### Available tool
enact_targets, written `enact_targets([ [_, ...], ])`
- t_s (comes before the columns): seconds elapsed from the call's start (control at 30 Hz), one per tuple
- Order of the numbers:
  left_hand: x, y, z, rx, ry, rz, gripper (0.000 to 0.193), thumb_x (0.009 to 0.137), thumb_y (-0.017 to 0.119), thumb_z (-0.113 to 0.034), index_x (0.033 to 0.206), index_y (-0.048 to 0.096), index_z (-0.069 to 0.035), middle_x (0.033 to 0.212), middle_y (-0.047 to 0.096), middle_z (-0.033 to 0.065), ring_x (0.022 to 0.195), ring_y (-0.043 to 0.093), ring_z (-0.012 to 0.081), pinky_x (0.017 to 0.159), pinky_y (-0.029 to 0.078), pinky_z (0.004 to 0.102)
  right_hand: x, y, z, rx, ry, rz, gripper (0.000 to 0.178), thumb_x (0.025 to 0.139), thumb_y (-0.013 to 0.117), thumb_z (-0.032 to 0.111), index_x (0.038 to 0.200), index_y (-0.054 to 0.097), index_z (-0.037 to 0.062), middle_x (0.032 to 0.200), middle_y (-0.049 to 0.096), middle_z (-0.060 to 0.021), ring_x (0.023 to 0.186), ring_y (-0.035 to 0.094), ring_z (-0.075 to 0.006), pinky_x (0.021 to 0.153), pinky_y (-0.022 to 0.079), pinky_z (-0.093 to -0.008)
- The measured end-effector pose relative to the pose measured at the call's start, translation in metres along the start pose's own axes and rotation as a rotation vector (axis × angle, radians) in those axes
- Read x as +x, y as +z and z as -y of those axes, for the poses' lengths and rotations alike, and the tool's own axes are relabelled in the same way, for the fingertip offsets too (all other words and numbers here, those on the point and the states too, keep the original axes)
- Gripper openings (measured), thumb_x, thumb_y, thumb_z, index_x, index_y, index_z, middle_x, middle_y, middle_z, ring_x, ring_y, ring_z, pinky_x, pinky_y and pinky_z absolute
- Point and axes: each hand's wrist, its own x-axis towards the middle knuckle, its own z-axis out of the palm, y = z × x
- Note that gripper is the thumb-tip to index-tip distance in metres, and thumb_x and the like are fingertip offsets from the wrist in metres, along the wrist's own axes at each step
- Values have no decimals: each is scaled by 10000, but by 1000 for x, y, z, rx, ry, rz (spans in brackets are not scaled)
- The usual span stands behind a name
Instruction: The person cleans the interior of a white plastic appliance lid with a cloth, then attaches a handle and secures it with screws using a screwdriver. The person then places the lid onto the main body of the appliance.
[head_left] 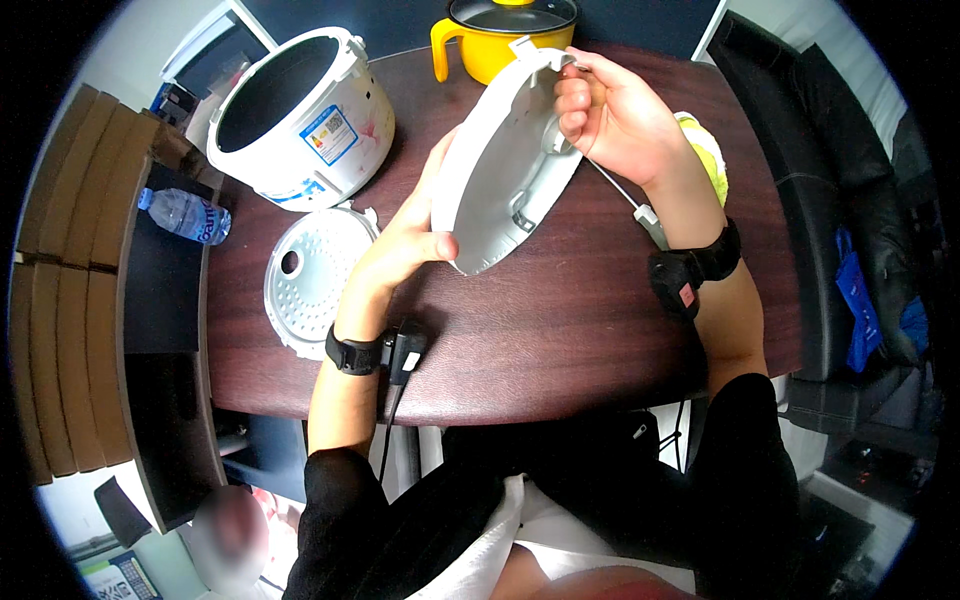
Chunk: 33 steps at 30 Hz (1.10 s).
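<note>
A white, hollow plastic rice cooker lid shell (490, 190) is tilted up above the table, its inside facing right. My left hand (415, 235) grips its lower left edge, with the thumb on the near rim and the fingers hidden behind. At the upper right, my right hand (625, 120) has its fingers curled over the rim by the hinge end. Left of the shell stands the white rice cooker body (370, 130), open at the top. A round, pale inner lid (320, 275) dotted with holes lies below it, beside my left forearm.
A yellow pot (490, 60) with a glass lid stands at the back. Behind my right wrist are a yellow-green cloth (712, 165) and a white cord with a grey end piece (650, 222). A water bottle (185, 215) lies at left, near cardboard boxes (70, 270).
</note>
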Motion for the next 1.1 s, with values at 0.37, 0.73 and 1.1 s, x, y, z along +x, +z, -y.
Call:
enact_targets([
  [0.37, -15, -2, 22, 45, 117, -86, 958, 679, 612, -688, 1270, 430, 44, 1170, 543, 135, 1063, 518, 223, 891, 423, 343, -4, 25, -17, -69, 74, -66, 211, 936, 498, 260, 850, 495, 67, 652, 414, 36, 556, 403, -84, 529, 379, -219],
  [0.73, -11, -7, 26, -213, 6, -265, 817, 738, 572, -600, 1247, 453, 28, 1128, 562, 142, 1022, 544, 242, 852, 452, 358, -31, 29, 3, -409, -87, -60, 275, 976, 379, 325, 915, 497, 84, 614, 361, 60, 499, 364, -66, 538, 362, -227],
  [1.1, 7, -12, 34, -379, -49, -445, 735, 796, 517, -540, 1266, 435, 19, 1135, 547, 172, 1026, 541, 271, 871, 446, 378, -66, -75, 62, -1696, -69, -322, 154, 871, 572, 185, 937, 614, 52, 675, 574, -33, 570, 581, -134, 543, 479, -293],
])
